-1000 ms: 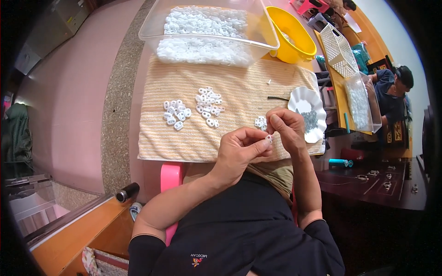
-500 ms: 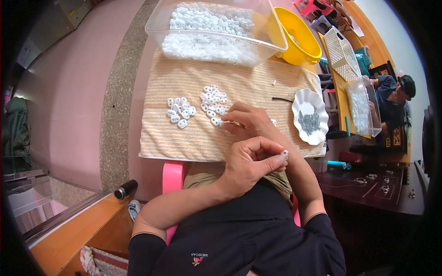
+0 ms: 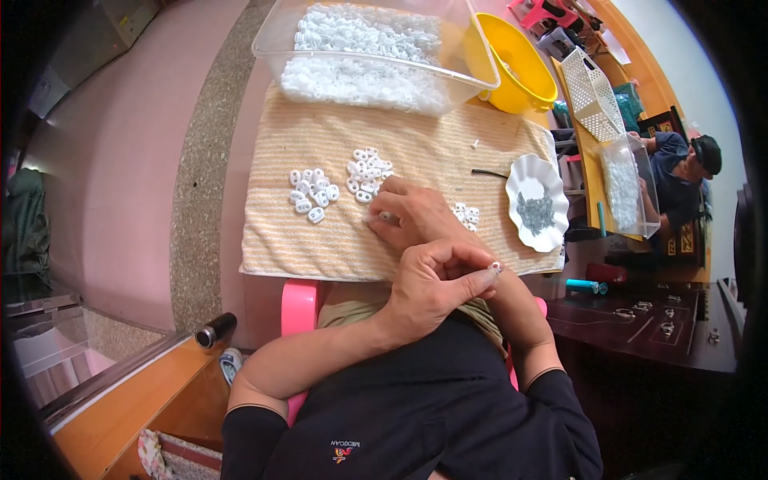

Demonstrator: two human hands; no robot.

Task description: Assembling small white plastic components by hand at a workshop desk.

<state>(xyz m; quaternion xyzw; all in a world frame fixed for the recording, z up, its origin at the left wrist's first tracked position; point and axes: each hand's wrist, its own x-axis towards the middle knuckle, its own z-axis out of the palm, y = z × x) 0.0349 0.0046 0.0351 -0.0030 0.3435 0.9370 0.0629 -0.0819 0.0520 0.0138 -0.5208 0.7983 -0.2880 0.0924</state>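
Note:
My forearms cross over the towel's near edge. My left hand (image 3: 436,288) pinches a small white piece (image 3: 495,268) between thumb and fingertips, above my right forearm. Farther forward, my right hand (image 3: 412,212) is closed with a white two-hole plastic piece (image 3: 387,216) at its fingers. Just beyond it lies a loose pile of white two-hole pieces (image 3: 368,170). A second pile (image 3: 312,192) sits to the left. Smaller white pieces (image 3: 466,214) lie right of my right hand, partly hidden by it. A white scalloped dish (image 3: 530,170) holds small grey bits (image 3: 538,214).
The striped towel (image 3: 280,248) covers the table. At its far edge stands a clear plastic bin (image 3: 456,96) of white pieces, with a yellow basin (image 3: 552,100) beside it. A black strip (image 3: 490,173) lies near the dish. Another person (image 3: 680,172) sits at right.
My right hand has drawn slightly nearer, bringing a two-hole piece away from the middle pile. The smaller pieces at right now show more. My left hand stays nearly still.

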